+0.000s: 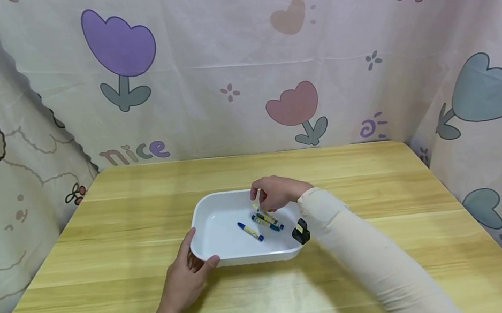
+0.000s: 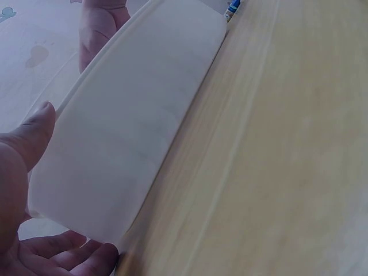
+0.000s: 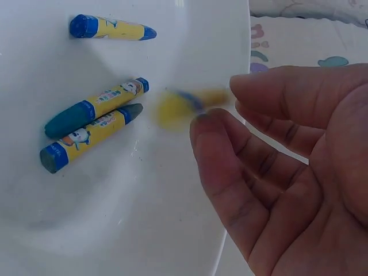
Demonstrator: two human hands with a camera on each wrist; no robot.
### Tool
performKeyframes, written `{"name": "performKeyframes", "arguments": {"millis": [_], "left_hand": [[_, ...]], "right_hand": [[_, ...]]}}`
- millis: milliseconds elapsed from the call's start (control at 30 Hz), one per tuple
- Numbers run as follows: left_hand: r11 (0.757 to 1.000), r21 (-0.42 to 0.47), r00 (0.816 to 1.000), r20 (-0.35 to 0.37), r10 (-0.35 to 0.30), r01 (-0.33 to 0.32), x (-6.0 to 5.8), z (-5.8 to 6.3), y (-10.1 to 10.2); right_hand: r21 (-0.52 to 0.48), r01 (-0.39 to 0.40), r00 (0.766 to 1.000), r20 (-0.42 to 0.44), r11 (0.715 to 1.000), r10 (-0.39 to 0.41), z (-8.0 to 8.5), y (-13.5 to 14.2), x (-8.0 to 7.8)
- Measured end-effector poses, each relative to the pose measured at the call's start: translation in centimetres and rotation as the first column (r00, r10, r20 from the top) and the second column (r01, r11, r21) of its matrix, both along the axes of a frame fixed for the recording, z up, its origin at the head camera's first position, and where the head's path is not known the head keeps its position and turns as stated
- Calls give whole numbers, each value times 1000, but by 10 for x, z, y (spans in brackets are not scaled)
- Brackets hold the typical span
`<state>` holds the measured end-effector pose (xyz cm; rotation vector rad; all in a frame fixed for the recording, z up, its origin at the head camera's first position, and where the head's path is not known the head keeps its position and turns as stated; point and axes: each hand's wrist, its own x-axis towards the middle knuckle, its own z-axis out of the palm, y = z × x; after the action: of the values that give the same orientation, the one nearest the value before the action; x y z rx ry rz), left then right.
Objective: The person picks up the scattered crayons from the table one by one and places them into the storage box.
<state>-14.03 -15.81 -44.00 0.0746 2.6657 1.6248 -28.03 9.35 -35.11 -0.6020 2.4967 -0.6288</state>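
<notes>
My left hand (image 1: pixel 183 275) holds the near left corner of a white plastic tray (image 1: pixel 220 210), thumb on the rim, fingers (image 2: pixel 86 256) under the corner. Over the tray's right part is my right hand (image 1: pixel 276 192). At its parted fingertips a yellow oil pastel (image 3: pixel 175 109) with a blue band hangs blurred, its back end between thumb and finger, while the hand itself looks sharp. Inside the tray lie a blue oil pastel (image 3: pixel 115 29), a teal oil pastel (image 3: pixel 95 109) and a dark green oil pastel (image 3: pixel 89 141); the last two lie side by side.
The tray stands on a wooden table (image 1: pixel 98 244). Beside the tray's corner, a small blue-and-yellow object (image 2: pixel 232 8) shows in the left wrist view. A printed cloth (image 1: pixel 195 40) hangs along the table's back and sides. Each sleeve carries a black wrist camera (image 1: pixel 300 231).
</notes>
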Motion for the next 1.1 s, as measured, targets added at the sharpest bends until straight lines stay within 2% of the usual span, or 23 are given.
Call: {"name": "performKeyframes", "arguments": {"millis": [300,667,900,1100], "left_hand": [[1000,8,1000,13,5,-5,-1,0,1],[1000,-13,1000,6,6,-6,-1,1,0],[1000,0,1000,1,2,-2,0,-2,1],[1000,-11,1000,-8,1,-1,0,-1,0]], "right_hand": [[-19,35,999,2,999,-35,0,16,-1],[-136,109,994,-4,985,-111,5,54,-9],[-175,147,989,-3,973,-150,-3,83,-12],[-168,193,981,38,967,-189,-10,109,-10]]}}
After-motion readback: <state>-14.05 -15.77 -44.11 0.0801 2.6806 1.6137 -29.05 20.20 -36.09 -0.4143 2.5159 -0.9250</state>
